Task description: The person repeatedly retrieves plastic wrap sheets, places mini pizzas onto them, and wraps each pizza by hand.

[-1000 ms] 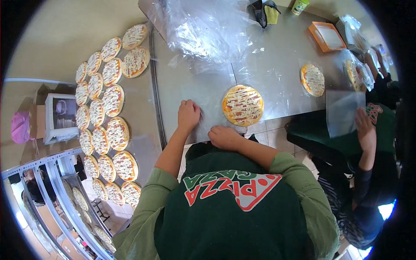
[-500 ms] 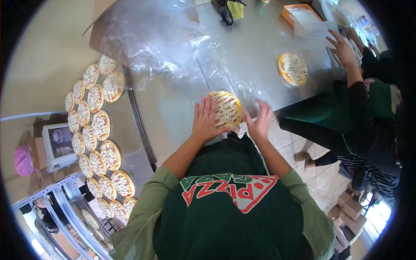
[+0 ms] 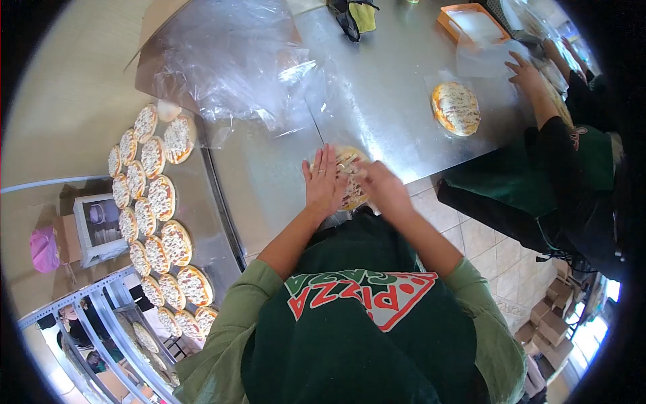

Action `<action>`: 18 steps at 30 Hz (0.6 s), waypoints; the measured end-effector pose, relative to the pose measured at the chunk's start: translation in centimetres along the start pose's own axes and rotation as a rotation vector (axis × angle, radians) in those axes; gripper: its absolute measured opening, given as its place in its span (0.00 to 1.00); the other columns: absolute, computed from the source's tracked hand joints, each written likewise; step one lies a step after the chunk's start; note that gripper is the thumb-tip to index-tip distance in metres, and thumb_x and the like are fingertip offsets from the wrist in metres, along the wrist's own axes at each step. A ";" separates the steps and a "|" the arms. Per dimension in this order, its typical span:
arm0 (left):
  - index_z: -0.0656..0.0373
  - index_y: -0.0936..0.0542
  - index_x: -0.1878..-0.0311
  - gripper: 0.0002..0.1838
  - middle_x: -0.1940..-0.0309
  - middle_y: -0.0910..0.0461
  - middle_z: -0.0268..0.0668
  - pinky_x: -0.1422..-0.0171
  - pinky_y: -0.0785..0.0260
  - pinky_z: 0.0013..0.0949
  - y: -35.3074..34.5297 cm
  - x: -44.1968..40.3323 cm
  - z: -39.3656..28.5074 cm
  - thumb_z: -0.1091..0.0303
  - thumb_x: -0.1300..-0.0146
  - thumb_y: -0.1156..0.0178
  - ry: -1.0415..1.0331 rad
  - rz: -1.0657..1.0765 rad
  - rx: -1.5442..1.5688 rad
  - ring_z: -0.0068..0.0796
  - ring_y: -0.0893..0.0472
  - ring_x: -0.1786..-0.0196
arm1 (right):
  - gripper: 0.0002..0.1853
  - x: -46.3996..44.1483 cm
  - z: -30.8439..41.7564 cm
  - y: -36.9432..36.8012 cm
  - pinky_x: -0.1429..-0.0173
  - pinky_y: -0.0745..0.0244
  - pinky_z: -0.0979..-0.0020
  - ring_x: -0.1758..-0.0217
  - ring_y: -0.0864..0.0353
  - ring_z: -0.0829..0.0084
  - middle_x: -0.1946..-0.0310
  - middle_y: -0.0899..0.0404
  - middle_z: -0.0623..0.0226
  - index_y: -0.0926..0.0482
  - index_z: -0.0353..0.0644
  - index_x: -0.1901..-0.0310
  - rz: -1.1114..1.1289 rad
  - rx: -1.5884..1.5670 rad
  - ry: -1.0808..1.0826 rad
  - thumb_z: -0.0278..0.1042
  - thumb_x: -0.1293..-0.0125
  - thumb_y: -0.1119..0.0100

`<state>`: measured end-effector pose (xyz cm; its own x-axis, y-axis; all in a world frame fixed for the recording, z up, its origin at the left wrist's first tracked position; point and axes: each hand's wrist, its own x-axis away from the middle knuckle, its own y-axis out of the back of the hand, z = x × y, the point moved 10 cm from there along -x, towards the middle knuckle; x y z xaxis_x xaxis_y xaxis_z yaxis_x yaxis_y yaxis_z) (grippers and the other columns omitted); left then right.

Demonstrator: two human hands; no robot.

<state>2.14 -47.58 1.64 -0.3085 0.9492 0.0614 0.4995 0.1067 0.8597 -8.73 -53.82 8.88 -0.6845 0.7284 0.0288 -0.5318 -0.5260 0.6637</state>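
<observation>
a pizza (image 3: 350,187) lies near the front edge of a shiny metal bench (image 3: 252,178). the left hand (image 3: 326,187) rests open along its side; the right hand (image 3: 386,191) is blurred over it, grip unclear. clear plastic bags (image 3: 229,64) heap beyond; pale tiles (image 3: 474,232) floor the room.

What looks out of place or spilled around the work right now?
The clear plastic looks untidy: it lies in a crumpled heap sprawling over the metal table. No spill stands out, though the left hand and right hand cover part of the pizza between them.
</observation>
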 end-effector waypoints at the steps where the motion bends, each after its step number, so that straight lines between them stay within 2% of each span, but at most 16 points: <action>1: 0.65 0.51 0.32 0.37 0.31 0.53 0.50 0.29 0.71 0.53 0.8 -0.2 0.6 0.50 0.36 0.57 0.038 -0.065 0.233 0.46 0.55 0.28 | 0.17 1.0 1.9 -1.5 0.63 0.27 0.62 0.64 0.23 0.59 0.67 0.27 0.58 0.27 0.44 0.49 -0.054 0.078 0.221 0.34 0.42 0.44; 3: 0.64 0.50 0.32 0.32 0.32 0.49 0.49 0.28 0.68 0.52 2.5 -0.2 2.4 0.58 0.35 0.60 0.108 -0.189 0.698 0.43 0.53 0.28 | 0.17 1.8 1.6 -5.5 0.63 0.26 0.62 0.63 0.23 0.58 0.67 0.28 0.58 0.28 0.44 0.48 0.062 0.195 0.212 0.34 0.40 0.47; 4: 0.62 0.50 0.31 0.31 0.33 0.47 0.47 0.28 0.67 0.52 4.2 0.1 2.2 0.58 0.35 0.59 0.028 -0.310 0.679 0.42 0.52 0.28 | 0.17 2.3 1.3 -7.0 0.63 0.26 0.62 0.63 0.23 0.58 0.67 0.29 0.59 0.29 0.44 0.48 0.119 0.253 0.203 0.34 0.39 0.48; 5: 0.60 0.49 0.31 0.31 0.33 0.45 0.46 0.29 0.65 0.51 6.2 0.5 1.7 0.59 0.35 0.59 -0.053 -0.429 0.660 0.41 0.50 0.29 | 0.22 2.8 1.7 -7.8 0.65 0.24 0.66 0.59 0.22 0.60 0.63 0.30 0.58 0.34 0.38 0.44 0.168 0.347 0.266 0.28 0.42 0.53; 6: 0.58 0.49 0.31 0.30 0.34 0.43 0.44 0.29 0.64 0.51 7.9 1.0 1.1 0.60 0.35 0.59 -0.133 -0.548 0.641 0.40 0.49 0.29 | 0.22 2.9 1.7 -8.0 0.64 0.24 0.65 0.60 0.23 0.60 0.63 0.30 0.58 0.34 0.38 0.44 0.169 0.372 0.265 0.28 0.42 0.53; 9: 0.53 0.47 0.31 0.29 0.34 0.42 0.41 0.29 0.61 0.52 6.5 1.3 -4.4 0.59 0.34 0.58 -0.511 -0.213 -0.031 0.39 0.47 0.30 | 0.21 3.9 1.7 -8.8 0.62 0.25 0.63 0.62 0.23 0.60 0.63 0.30 0.58 0.34 0.37 0.46 0.154 0.444 0.308 0.29 0.42 0.52; 11: 0.52 0.45 0.32 0.29 0.33 0.44 0.39 0.30 0.61 0.53 2.6 0.5 -3.2 0.56 0.35 0.55 -0.451 -0.038 -0.155 0.39 0.47 0.30 | 0.19 4.6 1.6 -10.1 0.61 0.25 0.62 0.63 0.23 0.60 0.63 0.30 0.58 0.32 0.35 0.49 0.107 0.490 0.412 0.30 0.43 0.51; 12: 0.51 0.44 0.32 0.29 0.33 0.45 0.38 0.30 0.61 0.53 1.2 0.3 -2.6 0.55 0.36 0.54 -0.421 0.048 -0.219 0.38 0.47 0.30 | 0.17 4.7 2.0 -10.0 0.60 0.26 0.61 0.63 0.24 0.60 0.64 0.30 0.58 0.30 0.36 0.51 0.123 0.456 0.389 0.30 0.43 0.50; 15: 0.51 0.43 0.33 0.32 0.31 0.48 0.42 0.30 0.62 0.56 2.1 0.2 -0.3 0.53 0.38 0.50 -0.310 -0.012 -0.240 0.41 0.48 0.30 | 0.13 5.0 2.9 -8.9 0.58 0.27 0.61 0.64 0.24 0.59 0.65 0.29 0.57 0.27 0.38 0.56 0.134 0.337 0.356 0.30 0.44 0.47; 17: 0.53 0.44 0.33 0.31 0.32 0.49 0.46 0.29 0.61 0.53 3.6 0.6 1.8 0.54 0.37 0.50 -0.103 -0.076 -0.129 0.43 0.48 0.30 | 0.11 4.3 2.1 -7.0 0.58 0.27 0.62 0.64 0.24 0.60 0.64 0.28 0.56 0.25 0.40 0.58 0.108 0.236 0.390 0.30 0.44 0.45; 18: 0.54 0.44 0.32 0.31 0.32 0.49 0.48 0.29 0.60 0.51 4.3 1.0 2.8 0.54 0.36 0.50 0.001 -0.109 -0.079 0.44 0.48 0.30 | 0.12 3.0 1.3 -4.0 0.57 0.28 0.61 0.63 0.24 0.57 0.63 0.26 0.56 0.25 0.42 0.58 -0.116 0.168 0.292 0.32 0.45 0.43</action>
<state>6.25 -45.33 3.94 -0.3582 0.9330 -0.0346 0.3976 0.1860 0.8985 -8.06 -48.95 7.27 -0.7509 0.6103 -0.2524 -0.5412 -0.3497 0.7647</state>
